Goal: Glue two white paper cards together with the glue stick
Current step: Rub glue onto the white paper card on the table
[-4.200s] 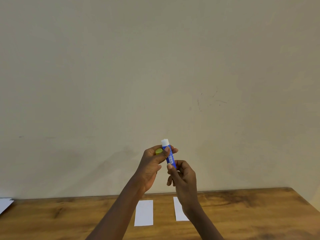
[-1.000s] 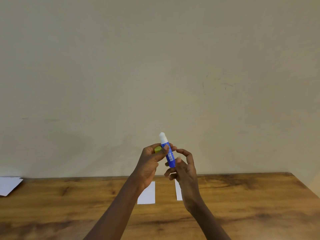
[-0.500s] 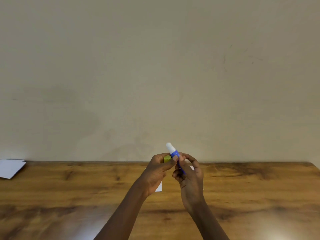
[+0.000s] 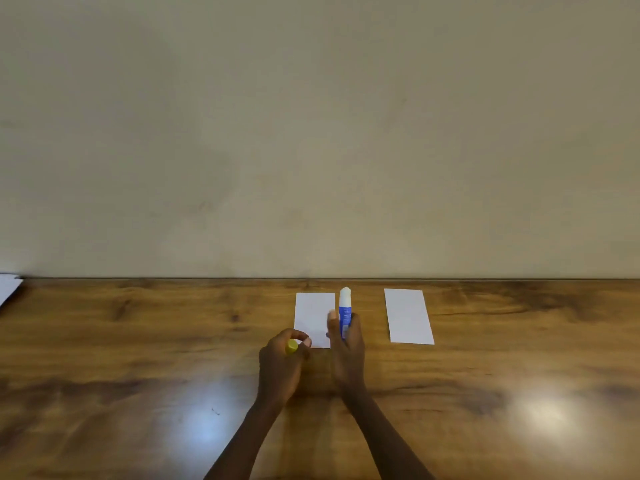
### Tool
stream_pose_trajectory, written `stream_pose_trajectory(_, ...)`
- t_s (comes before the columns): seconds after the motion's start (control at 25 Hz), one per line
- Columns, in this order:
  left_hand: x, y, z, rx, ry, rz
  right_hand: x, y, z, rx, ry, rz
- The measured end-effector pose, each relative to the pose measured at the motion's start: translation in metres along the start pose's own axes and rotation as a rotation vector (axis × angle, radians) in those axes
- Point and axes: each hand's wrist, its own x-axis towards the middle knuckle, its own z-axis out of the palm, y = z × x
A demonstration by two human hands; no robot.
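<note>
Two white paper cards lie flat on the wooden table [image 4: 138, 358], apart from each other: the left card [image 4: 313, 315] and the right card [image 4: 408, 316]. My right hand [image 4: 347, 351] grips the blue glue stick [image 4: 345, 311] upright, its white glue tip extended, between the two cards and just over the left card's right edge. My left hand [image 4: 282, 367] holds the yellow cap [image 4: 291, 346] at the left card's near corner, covering that corner.
A plain beige wall rises right behind the table's far edge. More white paper [image 4: 8, 287] pokes in at the far left edge of the table.
Both hands came down from in front of the wall to the table and moved apart. The glue stick went from both hands into the right hand alone; the left keeps the cap.
</note>
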Motion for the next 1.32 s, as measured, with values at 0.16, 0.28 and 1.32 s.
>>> stream_pose_trajectory(0.16,0.001,-0.01,0.001,0.001,0.106,0.002,0.019,0.016,0.02,-0.556,-0.112,-0.074)
stream_pose_trajectory(0.28,-0.004,-0.018,0.0,-0.004,0.14,-0.001,0.021,0.017,0.015,-0.693,-0.242,-0.101)
stream_pose_trajectory(1.32,-0.02,-0.065,0.035,0.718,0.357,0.106,0.009,0.012,-0.028,-0.04,-0.172,-0.052)
